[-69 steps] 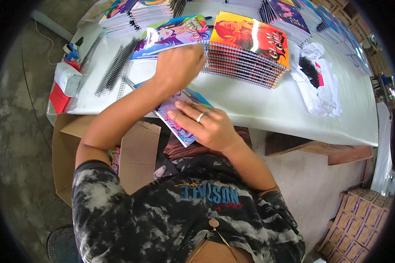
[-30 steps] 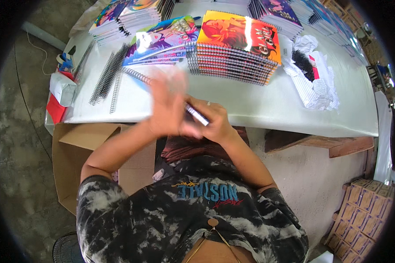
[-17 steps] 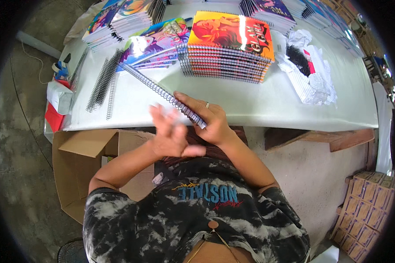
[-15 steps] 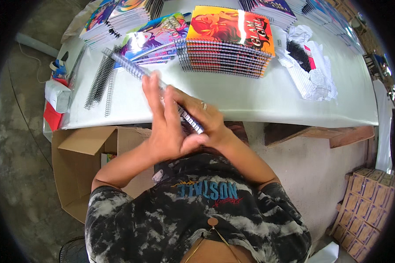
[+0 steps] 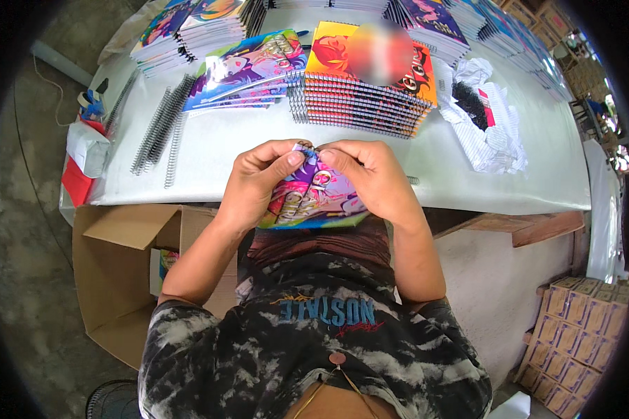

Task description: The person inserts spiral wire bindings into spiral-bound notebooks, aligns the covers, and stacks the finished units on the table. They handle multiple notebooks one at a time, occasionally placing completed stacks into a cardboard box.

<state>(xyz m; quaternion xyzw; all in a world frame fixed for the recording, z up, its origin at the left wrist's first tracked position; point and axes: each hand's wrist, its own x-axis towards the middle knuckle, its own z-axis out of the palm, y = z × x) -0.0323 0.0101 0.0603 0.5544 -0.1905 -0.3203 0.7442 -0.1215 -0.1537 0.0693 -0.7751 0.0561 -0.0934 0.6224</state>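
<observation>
A spiral notebook (image 5: 321, 202) with a purple and pink illustrated cover is held at the table's near edge, tilted in front of my body. My left hand (image 5: 262, 178) pinches its far end between thumb and fingers. From the other side, my right hand (image 5: 379, 178) pinches the same end, its fingertips almost touching the left ones. Dark wire shows at the fingertips, but its detail is too small to make out. Just beyond stands a stack of spiral notebooks (image 5: 360, 101) with orange covers.
Loose wire coils (image 5: 162, 126) lie on the white table (image 5: 217, 164) at left, beside purple-covered notebooks (image 5: 241, 70). Crumpled striped paper (image 5: 500, 143) holds small black pieces at right. An open cardboard box (image 5: 119, 279) sits below left; several stacked cartons (image 5: 573, 342) stand lower right.
The notebook has turned from a slanted, edge-on position to cover-up. My hands, earlier pressed along its spiral, now pinch its far end from both sides.
</observation>
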